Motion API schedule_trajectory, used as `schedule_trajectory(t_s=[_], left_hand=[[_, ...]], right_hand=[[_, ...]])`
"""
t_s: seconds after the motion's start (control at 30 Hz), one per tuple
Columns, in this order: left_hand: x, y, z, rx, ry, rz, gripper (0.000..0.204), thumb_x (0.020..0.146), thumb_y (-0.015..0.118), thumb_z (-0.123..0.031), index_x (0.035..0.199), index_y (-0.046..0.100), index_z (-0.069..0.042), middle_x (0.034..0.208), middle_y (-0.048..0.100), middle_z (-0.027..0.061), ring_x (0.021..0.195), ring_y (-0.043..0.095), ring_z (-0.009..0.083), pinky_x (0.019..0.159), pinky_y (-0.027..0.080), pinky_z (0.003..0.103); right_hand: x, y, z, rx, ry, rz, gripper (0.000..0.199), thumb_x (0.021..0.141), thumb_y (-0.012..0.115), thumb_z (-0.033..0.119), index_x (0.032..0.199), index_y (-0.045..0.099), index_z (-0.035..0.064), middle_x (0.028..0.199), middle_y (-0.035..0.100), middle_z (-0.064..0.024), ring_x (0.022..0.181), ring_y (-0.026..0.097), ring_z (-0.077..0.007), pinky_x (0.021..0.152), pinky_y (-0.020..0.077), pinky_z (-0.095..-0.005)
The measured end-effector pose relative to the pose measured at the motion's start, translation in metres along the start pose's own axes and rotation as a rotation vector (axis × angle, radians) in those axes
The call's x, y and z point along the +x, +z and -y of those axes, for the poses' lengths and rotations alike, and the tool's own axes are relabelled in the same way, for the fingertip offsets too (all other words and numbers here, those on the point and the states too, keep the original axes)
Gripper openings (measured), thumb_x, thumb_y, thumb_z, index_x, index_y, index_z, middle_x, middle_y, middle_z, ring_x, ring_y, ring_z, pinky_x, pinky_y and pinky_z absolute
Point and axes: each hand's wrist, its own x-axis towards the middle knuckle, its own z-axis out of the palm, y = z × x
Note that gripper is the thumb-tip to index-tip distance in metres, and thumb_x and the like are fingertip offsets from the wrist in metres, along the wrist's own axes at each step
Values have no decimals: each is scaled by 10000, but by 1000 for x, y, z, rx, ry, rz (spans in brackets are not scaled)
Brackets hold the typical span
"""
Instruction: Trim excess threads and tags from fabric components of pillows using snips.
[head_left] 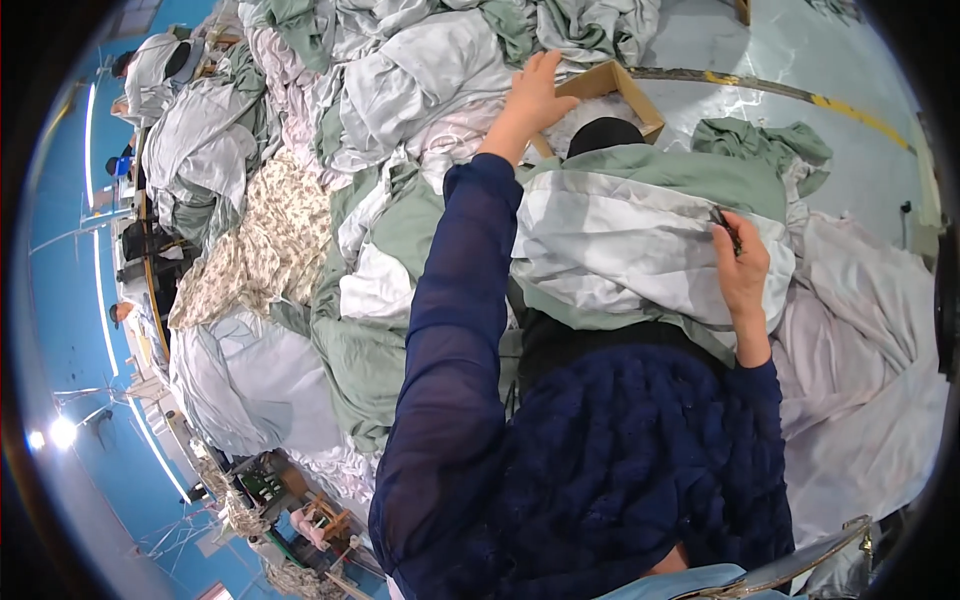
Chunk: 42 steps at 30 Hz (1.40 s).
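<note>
My left hand (540, 95) is stretched far forward, beside the near left rim of an open cardboard box (632, 95). Its fingers are extended with the thumb apart, and nothing shows in them. Pale material lies inside the box. Across my lap spreads a green and white cloth (620, 235), its white side mostly facing up. My right hand (742, 270) is closed over the cloth's right part, around a small dark tool (731, 232) that resembles thread snips; the fingers hide much of it.
Heaped green and white fabric (420, 75) fills the left and far side, with a floral cloth (265, 225) among it. Pale sheets (860, 350) hang at my right. A black rounded shape (603, 134) stands before the box. People and workstations are at far left.
</note>
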Motion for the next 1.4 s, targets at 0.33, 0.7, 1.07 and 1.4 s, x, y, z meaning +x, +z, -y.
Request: schedule_trajectory(t_s=[0.33, 0.7, 1.07, 1.4], left_hand=[[-91, -62, -22, -929, -646, 783, 244, 875, 711, -262, 941, 682, -28, 790, 648, -13, 719, 564, 76, 647, 468, 261], [-128, -75, -17, -671, -457, 875, 254, 732, 763, -147, 927, 650, -29, 781, 637, 25, 751, 577, 120, 682, 470, 283], [-129, -116, 28, -824, -760, 878, 133, 849, 695, -122, 949, 718, -36, 772, 663, -44, 735, 551, 32, 630, 436, 233], [-106, -164, 5, -1242, -1007, 537, 220, 894, 720, -247, 883, 732, -27, 783, 660, -65, 686, 514, 15, 633, 404, 216]], right_hand=[[38, 1, 4, -61, -88, 43, 360, 794, 767, 100, 1117, 632, 13, 912, 637, -65, 751, 570, -156, 721, 476, -261], [44, -4, 3, -10, 89, 439, 178, 771, 762, 100, 841, 642, -10, 724, 560, -26, 640, 477, -103, 572, 375, -264], [28, -104, -17, 295, 316, 121, 84, 895, 689, 118, 830, 651, 81, 650, 466, 124, 545, 359, 11, 492, 229, -185], [27, -98, -37, 308, 391, 97, 78, 904, 676, 117, 874, 691, 46, 626, 450, 122, 546, 331, 12, 495, 207, -196]])
